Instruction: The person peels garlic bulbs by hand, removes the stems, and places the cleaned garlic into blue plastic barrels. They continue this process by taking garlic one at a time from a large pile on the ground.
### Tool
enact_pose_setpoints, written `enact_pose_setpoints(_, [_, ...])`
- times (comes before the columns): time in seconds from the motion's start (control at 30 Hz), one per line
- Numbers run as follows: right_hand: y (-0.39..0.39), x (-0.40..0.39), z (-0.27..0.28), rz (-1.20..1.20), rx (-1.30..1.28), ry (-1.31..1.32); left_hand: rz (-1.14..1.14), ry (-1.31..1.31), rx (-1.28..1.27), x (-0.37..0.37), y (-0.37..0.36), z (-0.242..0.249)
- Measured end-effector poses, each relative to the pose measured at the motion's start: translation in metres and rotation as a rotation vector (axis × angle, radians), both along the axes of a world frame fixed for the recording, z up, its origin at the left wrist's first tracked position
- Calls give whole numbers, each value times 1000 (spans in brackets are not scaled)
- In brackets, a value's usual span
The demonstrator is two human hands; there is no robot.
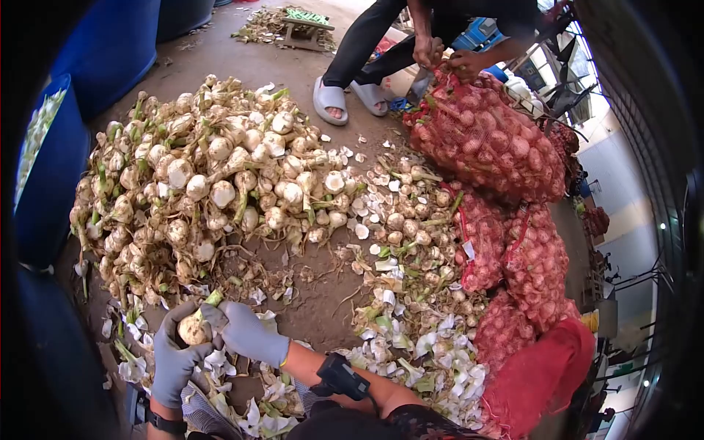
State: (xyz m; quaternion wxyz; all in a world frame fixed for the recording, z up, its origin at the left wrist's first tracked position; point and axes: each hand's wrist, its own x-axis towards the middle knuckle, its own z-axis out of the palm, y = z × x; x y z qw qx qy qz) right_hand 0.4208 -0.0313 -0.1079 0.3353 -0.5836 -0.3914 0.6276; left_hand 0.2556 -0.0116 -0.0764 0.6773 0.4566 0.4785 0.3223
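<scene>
My left hand (176, 352), in a grey glove, is wrapped round a garlic bulb (194, 329) low in the view. The bulb's cut green-white stem (214, 297) points up and to the right. My right hand (253, 335), also gloved in grey, is closed against the bulb at the base of the stem. Whatever its fingers hold is hidden. Just beyond both hands rises a large heap of garlic bulbs (220, 165) with roots and stem stubs. Peeled skins (253, 422) lie beneath my hands.
Red mesh sacks of garlic (488, 136) are stacked on the right, with a red cloth-like bag (539, 378) in front. Another person's hands (429, 53) grip the top sack. Loose bulbs (411, 227) and skins (433, 352) cover the middle floor. Blue containers (110, 55) stand left; a low stool (304, 33) behind.
</scene>
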Motion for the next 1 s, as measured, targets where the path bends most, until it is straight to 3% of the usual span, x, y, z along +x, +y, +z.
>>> enact_pose_setpoints(0.1, [-4,10,8,6,-119,218,15,-193,-50,-7,3,-18])
enact_pose_setpoints(0.17, [-13,-4,-29,-98,270,138,-13,-201,-107,-6,6,-13])
enact_pose_setpoints(0.2, [-9,11,-6,61,336,-111,3,-179,-79,-6,6,-12])
enact_pose_setpoints(0.23, [-2,7,-9,78,296,4,29,-144,-51,-6,4,-14])
enact_pose_setpoints(0.27, [-3,9,-5,73,166,-48,42,-168,-34,-6,4,-15])
enact_pose_setpoints(0.3, [0,9,3,128,361,-323,53,-198,-10,-7,4,-17])
enact_pose_setpoints(0.37, [0,4,-8,94,354,-522,95,-329,-63,-10,-2,-19])
enact_pose_setpoints(0.4, [1,3,-6,107,358,-487,103,-470,-202,-16,0,-17])
enact_pose_setpoints(0.47, [0,2,5,246,575,-912,56,-764,-410,-24,2,-21])
enact_pose_setpoints(0.5, [3,1,-1,251,578,-900,131,-420,0,-10,-8,-27])
enact_pose_setpoints(0.57, [9,0,-14,66,777,-658,126,-702,-310,-22,-2,-28])
enact_pose_setpoints(0.6, [5,-15,-1,-155,499,-32,75,-706,-296,-23,-3,-22])
enact_pose_setpoints(0.63, [5,-12,-4,-157,494,-34,73,-707,-301,-22,-3,-22])
enact_pose_setpoints(0.7, [7,-2,-7,67,81,233,-33,-200,-126,-23,-5,-22])
enact_pose_setpoints(0.77, [7,-7,1,136,-52,205,-107,-54,-247,-35,4,-12])
enact_pose_setpoints(0.83, [-6,-23,3,70,-45,186,-3,-194,-251,-46,0,-21])
enact_pose_setpoints(0.87, [-16,-27,2,-34,-169,431,107,-76,-142,-46,1,-34])
enact_pose_setpoints(0.9, [-16,-26,12,182,-78,342,212,41,-35,-40,4,-34])
enact_pose_setpoints(0.97, [-15,-31,0,167,-99,298,151,-7,94,-42,-5,-22])
enact_pose_setpoints(1.0, [-18,-34,-2,179,-101,302,-5,131,465,-46,-3,-25])
